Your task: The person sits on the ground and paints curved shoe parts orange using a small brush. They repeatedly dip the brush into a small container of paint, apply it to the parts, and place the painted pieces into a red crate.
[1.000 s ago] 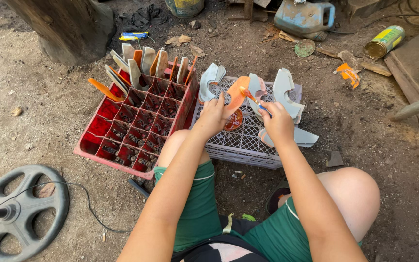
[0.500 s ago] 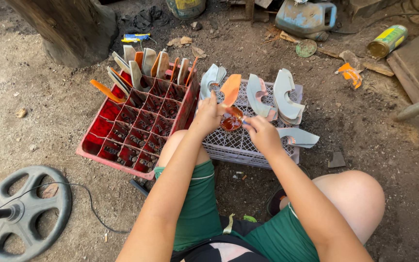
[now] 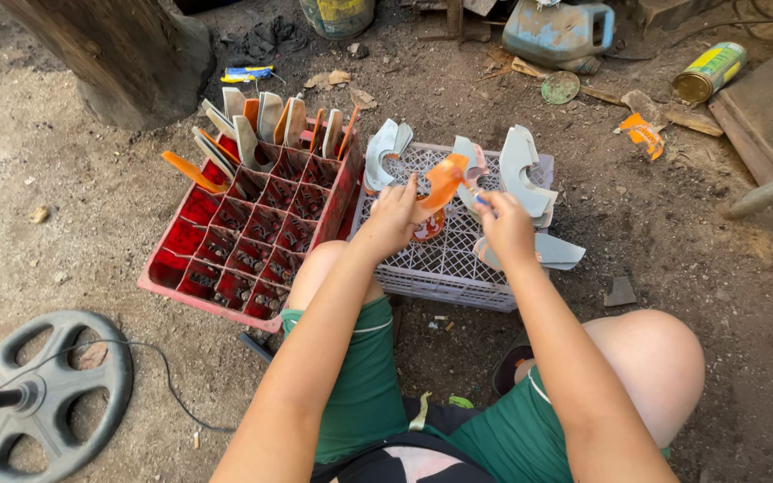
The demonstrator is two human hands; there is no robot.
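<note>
At frame centre, over the grey crate (image 3: 458,268), our left hand (image 3: 393,217) pinched the orange curved piece (image 3: 443,182) by its lower edge; the right hand (image 3: 505,228) closed on a pale piece beside it. We judged the orange piece light, thin, stiff and sharp-edged, best gripped by its flat faces.

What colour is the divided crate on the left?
Red; the divided crate shows best in the head view.

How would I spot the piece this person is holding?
Find the grey lattice crate right of the red divided crate. Above it, the left hand grips a curved piece. It is bright orange; the curved pieces beside it are pale grey.
</note>
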